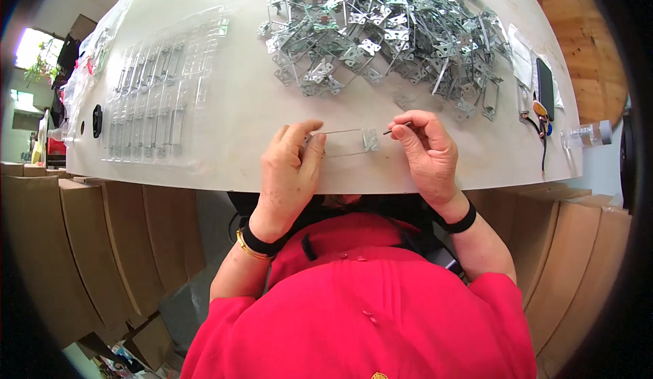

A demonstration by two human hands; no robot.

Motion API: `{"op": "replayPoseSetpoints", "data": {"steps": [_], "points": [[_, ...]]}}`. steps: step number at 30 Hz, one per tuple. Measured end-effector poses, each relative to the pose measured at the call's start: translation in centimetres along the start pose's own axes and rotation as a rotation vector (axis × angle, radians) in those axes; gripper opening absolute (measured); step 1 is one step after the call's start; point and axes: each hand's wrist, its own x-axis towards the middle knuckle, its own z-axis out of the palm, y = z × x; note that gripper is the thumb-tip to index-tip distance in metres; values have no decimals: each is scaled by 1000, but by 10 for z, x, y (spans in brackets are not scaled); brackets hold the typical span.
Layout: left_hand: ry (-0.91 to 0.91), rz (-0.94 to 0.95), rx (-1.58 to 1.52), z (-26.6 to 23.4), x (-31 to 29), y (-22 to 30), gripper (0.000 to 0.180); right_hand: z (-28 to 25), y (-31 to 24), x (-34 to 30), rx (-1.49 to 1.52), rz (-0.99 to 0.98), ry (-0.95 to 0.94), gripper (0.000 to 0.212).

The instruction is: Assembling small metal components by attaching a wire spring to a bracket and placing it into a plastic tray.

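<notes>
My left hand is closed on one end of a thin metal wire bracket, just above the table's near edge. Two parallel wires run from my fingers to a small flat plate with holes, which points toward my right hand. Between the thumb and fingertips of my right hand is a short, thin dark rod; its exact kind is not clear. The rod's tip is a little apart from the bracket's plate. Beyond both hands lies a big heap of similar metal brackets.
Clear plastic trays with rows of metal parts lie at the left of the white table. A phone, a cable and a clear bottle are on the right. Cardboard boxes stand below both sides.
</notes>
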Motion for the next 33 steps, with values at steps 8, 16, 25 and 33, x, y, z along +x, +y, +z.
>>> {"op": "replayPoseSetpoints", "data": {"steps": [8,16,25,33], "points": [[-36,61,72,4,-4,10,34,-3,0,1,-72,-49,-19,13],[-45,131,42,2,-12,0,47,-1,-2,0,-138,-45,-20,12],[-2,231,41,8,-14,-13,49,3,-2,1,-205,-97,1,13],[10,245,17,9,-14,-15,51,4,-10,2,-351,-182,-17,15]]}}
